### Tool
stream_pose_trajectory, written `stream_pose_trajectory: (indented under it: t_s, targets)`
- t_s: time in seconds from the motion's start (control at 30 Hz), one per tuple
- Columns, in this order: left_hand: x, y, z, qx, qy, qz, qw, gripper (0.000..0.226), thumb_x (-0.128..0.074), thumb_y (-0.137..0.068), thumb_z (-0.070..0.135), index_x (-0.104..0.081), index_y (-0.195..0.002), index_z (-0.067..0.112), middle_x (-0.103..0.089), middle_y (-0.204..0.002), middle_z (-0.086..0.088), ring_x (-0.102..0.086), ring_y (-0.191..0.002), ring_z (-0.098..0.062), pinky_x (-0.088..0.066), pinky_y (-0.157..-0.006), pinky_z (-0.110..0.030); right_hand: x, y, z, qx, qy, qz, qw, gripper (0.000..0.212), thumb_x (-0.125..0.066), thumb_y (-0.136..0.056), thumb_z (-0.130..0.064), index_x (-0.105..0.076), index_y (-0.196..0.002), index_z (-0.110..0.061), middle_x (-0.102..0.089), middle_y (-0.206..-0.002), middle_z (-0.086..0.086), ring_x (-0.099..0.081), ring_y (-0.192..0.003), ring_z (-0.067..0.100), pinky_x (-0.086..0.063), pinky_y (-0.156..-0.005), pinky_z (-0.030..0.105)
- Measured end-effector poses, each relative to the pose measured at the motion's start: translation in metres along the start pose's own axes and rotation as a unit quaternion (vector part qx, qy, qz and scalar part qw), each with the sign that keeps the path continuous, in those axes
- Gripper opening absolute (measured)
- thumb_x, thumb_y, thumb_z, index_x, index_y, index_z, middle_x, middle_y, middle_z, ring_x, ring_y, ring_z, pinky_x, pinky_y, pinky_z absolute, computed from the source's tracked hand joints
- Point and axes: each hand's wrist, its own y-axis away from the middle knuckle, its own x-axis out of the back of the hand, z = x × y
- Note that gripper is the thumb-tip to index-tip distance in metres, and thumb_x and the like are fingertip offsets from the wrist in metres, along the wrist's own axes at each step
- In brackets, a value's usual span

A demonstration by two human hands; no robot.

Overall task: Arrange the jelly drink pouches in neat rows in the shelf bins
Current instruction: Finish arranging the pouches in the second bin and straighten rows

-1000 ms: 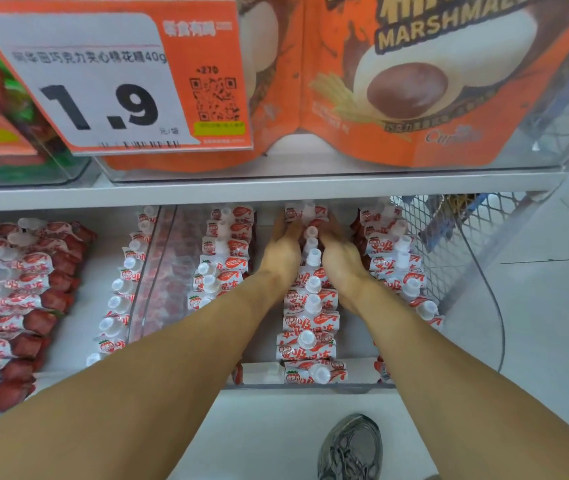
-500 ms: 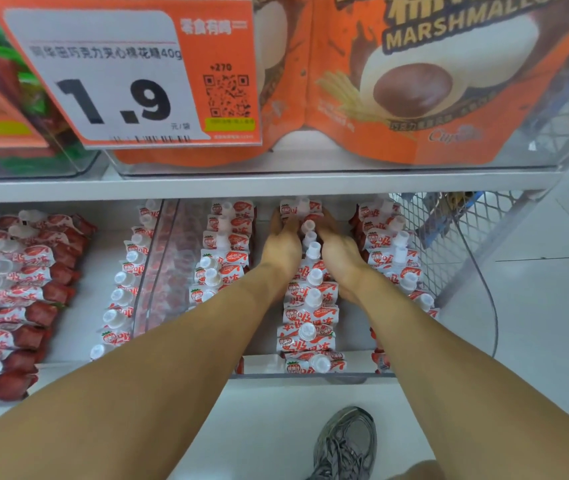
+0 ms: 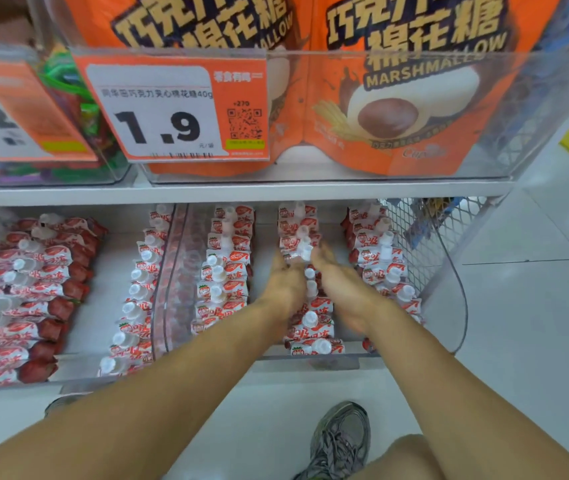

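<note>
I have my left hand (image 3: pixel 285 284) and right hand (image 3: pixel 343 289) flat-fingered, bracketing the middle pouch row (image 3: pixel 305 268); these soft, slippery pouches squash, so I'd pinch their stiff caps.

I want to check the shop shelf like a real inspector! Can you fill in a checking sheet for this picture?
Surface: white lower shelf holding a clear bin.
Job's things: jelly drink pouches in rows; the middle row runs between the hands.
Clutter: nothing seen.
Hands: left hand and right hand flank the middle row; the blur hides their fingers.
Cables: nothing seen.
Surroundings: marshmallow bags and a 1.9 price tag above; a grey shoe on the floor.
</note>
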Motion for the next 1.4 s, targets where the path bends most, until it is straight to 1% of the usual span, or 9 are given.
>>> stream_pose_trajectory:
  t_s: [0.2,0.33,0.4,0.57,0.67,0.8,0.93,1.1,1.4]
  targets:
    - [0.022,0.028,0.003,0.040,-0.084,-0.107,0.990,0.050,-0.042,-0.100,0.044,-0.029,-0.146,0.031,-0.046,-0.145,0.005,-0.045,-0.129,-0.020,-0.030,-0.112,-0.043,0.016,0.031,0.000,-0.093,0.015,-0.067,0.993,0.095,-0.053,-0.079,-0.077,-0.016,-0.156,-0.036,-0.022,-0.162,-0.010,-0.029,-0.147,0.020,-0.024,-0.118,0.056]
    - [0.023,0.036,0.002,0.078,-0.132,-0.145,0.977,0.091,-0.064,-0.079,0.055,-0.011,-0.151,0.038,-0.043,-0.149,0.002,-0.042,-0.135,-0.024,-0.033,-0.109,-0.054,0.017,0.049,-0.001,-0.116,-0.004,-0.081,0.990,0.047,-0.039,-0.105,-0.042,-0.040,-0.146,-0.019,-0.061,-0.133,0.000,-0.059,-0.123,0.018,-0.051,-0.096,0.040]
    - [0.024,0.037,0.005,0.061,-0.139,-0.156,0.976,0.078,-0.063,-0.087,0.045,-0.018,-0.150,0.033,-0.050,-0.142,0.003,-0.047,-0.128,-0.021,-0.037,-0.106,-0.048,0.020,0.051,-0.006,-0.125,-0.021,-0.090,0.988,0.037,-0.040,-0.105,-0.038,-0.054,-0.134,-0.018,-0.072,-0.115,0.005,-0.069,-0.103,0.019,-0.056,-0.082,0.036]
    - [0.031,0.046,0.007,0.049,-0.216,-0.137,0.966,0.016,-0.065,-0.090,0.033,-0.061,-0.099,0.021,-0.065,-0.101,0.006,-0.057,-0.105,-0.016,-0.044,-0.097,-0.032,0.024,0.058,-0.012,-0.166,-0.009,-0.099,0.981,0.060,-0.044,-0.099,-0.054,-0.048,-0.141,-0.012,-0.059,-0.138,0.017,-0.059,-0.124,0.031,-0.048,-0.104,0.048]
    - [0.032,0.048,0.009,0.062,-0.220,-0.164,0.960,0.019,-0.067,-0.089,0.031,-0.065,-0.100,0.016,-0.069,-0.112,-0.001,-0.061,-0.110,-0.018,-0.045,-0.104,-0.037,0.024,0.059,-0.011,-0.169,-0.022,-0.113,0.979,0.051,-0.036,-0.104,-0.047,-0.055,-0.132,-0.009,-0.069,-0.119,0.018,-0.069,-0.106,0.026,-0.057,-0.086,0.037]
    - [0.031,0.044,0.009,0.065,-0.209,-0.166,0.961,0.018,-0.064,-0.092,0.028,-0.066,-0.103,0.014,-0.069,-0.114,-0.002,-0.062,-0.110,-0.018,-0.046,-0.101,-0.037,0.021,0.059,-0.014,-0.171,-0.043,-0.114,0.978,0.056,-0.041,-0.104,-0.044,-0.038,-0.148,-0.010,-0.055,-0.138,0.025,-0.061,-0.120,0.033,-0.047,-0.105,0.050]
    - [0.030,0.044,0.007,0.068,-0.204,-0.173,0.961,0.025,-0.065,-0.092,0.027,-0.067,-0.111,0.012,-0.072,-0.110,-0.004,-0.065,-0.108,-0.022,-0.047,-0.102,-0.044,0.018,0.063,-0.020,-0.179,-0.046,-0.110,0.976,0.054,-0.039,-0.105,-0.040,-0.035,-0.148,-0.007,-0.061,-0.119,0.012,-0.065,-0.102,0.019,-0.058,-0.076,0.037]
    - [0.038,0.043,0.007,0.097,-0.175,-0.155,0.967,0.055,-0.075,-0.077,0.043,-0.062,-0.118,0.009,-0.068,-0.113,0.002,-0.062,-0.112,-0.027,-0.046,-0.099,-0.035,0.015,0.057,-0.015,-0.156,-0.016,-0.073,0.985,0.057,-0.043,-0.103,-0.045,-0.039,-0.148,-0.010,-0.052,-0.145,0.016,-0.059,-0.125,0.028,-0.047,-0.106,0.047]
    - [0.040,0.048,0.011,0.111,-0.147,-0.163,0.969,0.037,-0.063,-0.091,0.037,-0.065,-0.114,0.007,-0.073,-0.107,-0.006,-0.069,-0.100,-0.020,-0.052,-0.095,-0.036,0.018,0.049,-0.008,-0.151,0.000,-0.099,0.984,0.068,-0.041,-0.100,-0.055,-0.034,-0.151,-0.011,-0.044,-0.153,0.007,-0.048,-0.136,0.020,-0.036,-0.116,0.045]
